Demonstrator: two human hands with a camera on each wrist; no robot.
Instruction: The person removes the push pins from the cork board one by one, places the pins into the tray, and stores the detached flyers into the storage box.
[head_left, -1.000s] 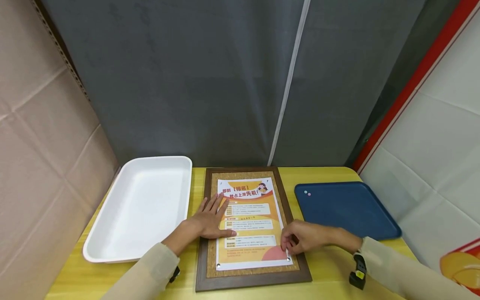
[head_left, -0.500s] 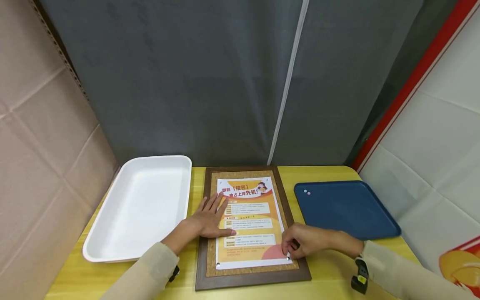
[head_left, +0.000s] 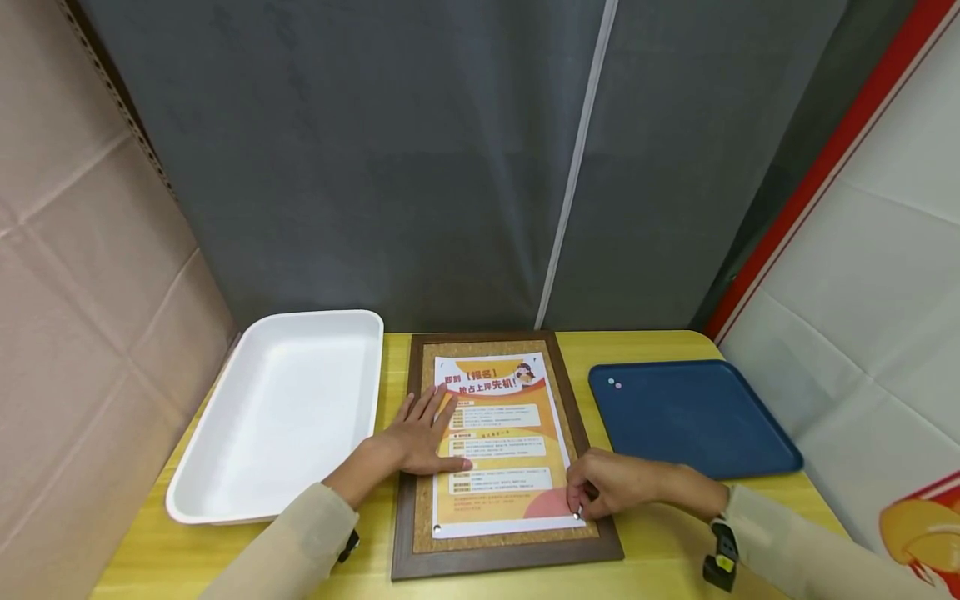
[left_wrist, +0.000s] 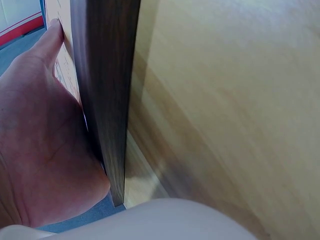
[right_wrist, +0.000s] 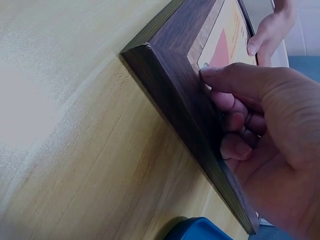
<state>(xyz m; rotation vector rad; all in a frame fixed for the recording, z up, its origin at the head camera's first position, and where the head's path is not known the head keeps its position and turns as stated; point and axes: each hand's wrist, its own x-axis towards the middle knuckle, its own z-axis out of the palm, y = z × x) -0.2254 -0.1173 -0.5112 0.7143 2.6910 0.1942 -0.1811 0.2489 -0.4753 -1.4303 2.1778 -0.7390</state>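
Note:
A framed cork board [head_left: 510,565] lies on the table with an orange and white poster [head_left: 480,507] on it. My left hand [head_left: 420,440] rests on the poster's left side with its fingers spread, its heel over the dark wooden frame [left_wrist: 107,100]. At the poster's lower right corner, my right hand [head_left: 611,483] pinches a small silvery pushpin [head_left: 577,516] between thumb and forefinger; the fingers partly hide it. Its other fingers [right_wrist: 235,122] curl beneath. Another pushpin [head_left: 437,529] sits in the lower left corner. Small dark marks show at both upper corners.
A deep white tray [head_left: 273,508] stands to the left of the board. To the right is a blue tray [head_left: 697,425], with two small round pieces, pale and pink, near its upper left corner. A grey curtain [head_left: 375,183] hangs behind the yellow wood-grain table [head_left: 652,550].
My right hand shifts very slightly right while staying at the poster's lower right corner. The left hand keeps its place.

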